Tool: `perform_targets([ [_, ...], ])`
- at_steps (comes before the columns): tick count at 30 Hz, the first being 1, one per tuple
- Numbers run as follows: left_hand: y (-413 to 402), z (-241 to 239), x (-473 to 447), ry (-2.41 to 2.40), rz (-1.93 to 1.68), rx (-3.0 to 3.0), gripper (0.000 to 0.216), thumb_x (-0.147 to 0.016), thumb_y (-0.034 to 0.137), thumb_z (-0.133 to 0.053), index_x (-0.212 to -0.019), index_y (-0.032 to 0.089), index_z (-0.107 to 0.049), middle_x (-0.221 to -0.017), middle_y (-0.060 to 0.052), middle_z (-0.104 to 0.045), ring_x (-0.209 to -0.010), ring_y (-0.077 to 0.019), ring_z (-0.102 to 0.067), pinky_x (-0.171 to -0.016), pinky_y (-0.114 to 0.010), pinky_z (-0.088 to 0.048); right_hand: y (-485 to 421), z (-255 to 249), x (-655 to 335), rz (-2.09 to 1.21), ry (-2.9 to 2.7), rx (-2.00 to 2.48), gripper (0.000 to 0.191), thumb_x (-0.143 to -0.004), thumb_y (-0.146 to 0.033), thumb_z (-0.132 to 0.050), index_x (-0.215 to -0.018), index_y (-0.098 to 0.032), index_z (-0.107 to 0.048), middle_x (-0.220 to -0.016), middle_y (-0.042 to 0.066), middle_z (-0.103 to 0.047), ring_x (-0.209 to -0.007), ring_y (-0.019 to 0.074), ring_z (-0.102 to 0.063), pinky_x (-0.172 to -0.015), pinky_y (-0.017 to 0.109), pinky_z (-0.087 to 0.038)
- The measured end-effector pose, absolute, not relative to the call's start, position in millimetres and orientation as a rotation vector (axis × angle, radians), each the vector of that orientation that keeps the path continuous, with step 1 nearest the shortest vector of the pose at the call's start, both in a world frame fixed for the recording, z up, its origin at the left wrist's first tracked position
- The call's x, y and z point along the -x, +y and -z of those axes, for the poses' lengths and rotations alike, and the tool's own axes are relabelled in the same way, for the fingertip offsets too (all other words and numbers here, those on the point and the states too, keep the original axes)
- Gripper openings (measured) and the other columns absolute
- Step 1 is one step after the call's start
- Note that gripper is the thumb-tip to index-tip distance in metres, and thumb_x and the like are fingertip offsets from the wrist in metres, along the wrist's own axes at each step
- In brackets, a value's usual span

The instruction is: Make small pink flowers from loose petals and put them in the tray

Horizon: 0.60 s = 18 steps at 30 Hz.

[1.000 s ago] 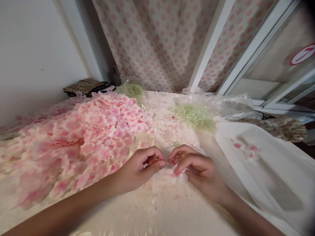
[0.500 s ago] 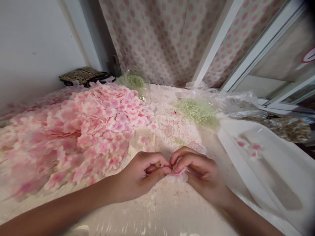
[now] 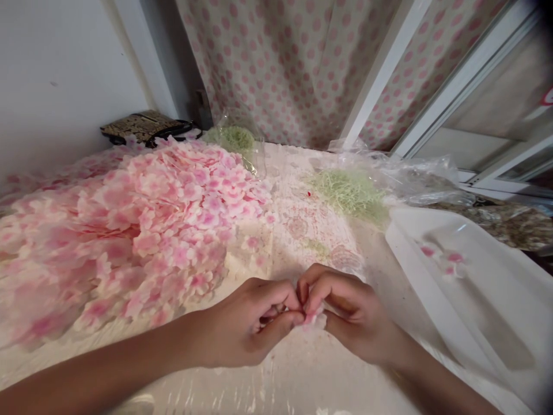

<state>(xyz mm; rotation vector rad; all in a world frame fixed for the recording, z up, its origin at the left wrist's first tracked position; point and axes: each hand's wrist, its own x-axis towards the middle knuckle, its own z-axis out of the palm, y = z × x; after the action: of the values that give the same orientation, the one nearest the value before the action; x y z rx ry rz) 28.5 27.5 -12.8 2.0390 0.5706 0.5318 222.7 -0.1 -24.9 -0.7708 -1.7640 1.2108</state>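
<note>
Centrally, the right hand [image 3: 352, 314] pinches a pink blossom [image 3: 316, 320], partly masked by fingers, above the worktop [image 3: 276, 383] — whether the left hand [image 3: 259, 323] also grips it cannot be told; tray [image 3: 510, 276] cropped at right.

A patterned bag [image 3: 142, 124] lies near a pink-dotted curtain [image 3: 276, 63]
</note>
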Motion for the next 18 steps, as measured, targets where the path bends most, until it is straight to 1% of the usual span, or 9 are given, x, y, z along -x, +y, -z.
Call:
perform_targets([
  [4, 28.6, 13.2, -28.4, 0.582, -0.531, -2.081, 0.014, -0.088, 0.016, -0.042, -0.074, 0.017, -0.04, -0.056, 0.009, -0.032, -0.045, -0.0025, -0.029, -0.044, -0.015, -0.026, 1.6, 25.7, -219.6, -1.234, -1.733, 0.752, 0.021, -0.079, -0.001, -0.055, -0.083, -0.021, -0.058, -0.085, 0.0, -0.053, -0.08, 0.0109, -0.054, -0.07, 0.025, -0.043],
  [6, 32.3, 13.4, -27.7, 0.601, -0.564, -2.13, 0.011, -0.09, 0.017, -0.041, -0.078, 0.017, -0.043, -0.061, 0.007, -0.039, -0.049, -0.0037, -0.036, -0.048, -0.016, -0.031, 3.5, 24.8, -217.9, -1.236, -1.666, 0.751, 0.015, -0.08, -0.005, -0.057, -0.081, -0.021, -0.057, -0.084, 0.0, -0.052, -0.079, 0.0109, -0.052, -0.068, 0.024, -0.041],
  [8, 37.8, 14.5, -26.8, 0.583, -0.649, -2.21, 0.011, -0.091, 0.019, -0.037, -0.093, 0.017, -0.048, -0.076, 0.001, -0.049, -0.062, -0.007, -0.046, -0.058, -0.019, -0.04, 5.9, 24.7, -217.6, -1.268, -1.531, 0.792, 0.011, -0.081, -0.01, -0.059, -0.079, -0.02, -0.055, -0.084, 0.0, -0.051, -0.078, 0.0112, -0.051, -0.067, 0.025, -0.04],
  [9, 40.9, 15.5, -26.2, 0.558, -0.705, -2.27, 0.016, -0.092, 0.021, -0.036, -0.103, 0.017, -0.048, -0.087, -0.003, -0.052, -0.073, -0.0097, -0.05, -0.065, -0.022, -0.043, 7.2, 25.3, -218.1, -1.299, -1.449, 0.809, 0.009, -0.081, -0.013, -0.059, -0.079, -0.021, -0.055, -0.086, 0.0, -0.051, -0.078, 0.0115, -0.051, -0.067, 0.025, -0.039],
  [11, 46.7, 18.1, -25.2, 0.524, -0.799, -2.422, 0.028, -0.092, 0.024, -0.037, -0.118, 0.019, -0.044, -0.105, -0.008, -0.049, -0.089, -0.0142, -0.052, -0.073, -0.027, -0.046, 9.9, 27.5, -220.2, -1.378, -1.286, 0.801, 0.008, -0.081, -0.016, -0.06, -0.078, -0.02, -0.053, -0.086, 0.0, -0.053, -0.078, 0.0119, -0.052, -0.067, 0.026, -0.039],
  [12, 49.1, 19.2, -24.7, 0.532, -0.835, -2.511, 0.029, -0.091, 0.024, -0.039, -0.119, 0.02, -0.044, -0.11, -0.009, -0.047, -0.089, -0.0146, -0.051, -0.073, -0.027, -0.046, 11.0, 28.9, -221.2, -1.423, -1.216, 0.773, 0.008, -0.081, -0.017, -0.059, -0.077, -0.02, -0.053, -0.085, 0.0, -0.054, -0.076, 0.0119, -0.052, -0.067, 0.027, -0.039],
  [13, 50.9, 19.9, -24.4, 0.549, -0.869, -2.595, 0.026, -0.09, 0.024, -0.041, -0.116, 0.021, -0.047, -0.112, -0.009, -0.046, -0.087, -0.014, -0.051, -0.072, -0.027, -0.046, 12.0, 30.2, -222.1, -1.468, -1.158, 0.739, 0.009, -0.081, -0.017, -0.059, -0.076, -0.02, -0.052, -0.082, 0.0, -0.055, -0.075, 0.0119, -0.053, -0.068, 0.027, -0.039],
  [15, 52.1, 19.1, -24.3, 0.576, -0.93, -2.686, 0.016, -0.089, 0.021, -0.045, -0.102, 0.02, -0.055, -0.111, -0.008, -0.046, -0.084, -0.0133, -0.051, -0.075, -0.028, -0.045, 13.1, 32.4, -222.6, -1.542, -1.083, 0.696, 0.01, -0.081, -0.018, -0.059, -0.074, -0.019, -0.052, -0.077, -0.001, -0.056, -0.071, 0.0119, -0.055, -0.067, 0.028, -0.039],
  [18, 47.1, 12.9, -25.5, 0.475, -0.901, -2.5, 0.01, -0.089, 0.016, -0.046, -0.089, 0.019, -0.056, -0.102, -0.006, -0.05, -0.097, -0.0161, -0.049, -0.084, -0.03, -0.041, 12.5, 34.3, -220.8, -1.591, -1.093, 0.711, 0.011, -0.079, -0.016, -0.061, -0.073, -0.018, -0.052, -0.074, -0.001, -0.058, -0.067, 0.0112, -0.056, -0.063, 0.027, -0.041],
])
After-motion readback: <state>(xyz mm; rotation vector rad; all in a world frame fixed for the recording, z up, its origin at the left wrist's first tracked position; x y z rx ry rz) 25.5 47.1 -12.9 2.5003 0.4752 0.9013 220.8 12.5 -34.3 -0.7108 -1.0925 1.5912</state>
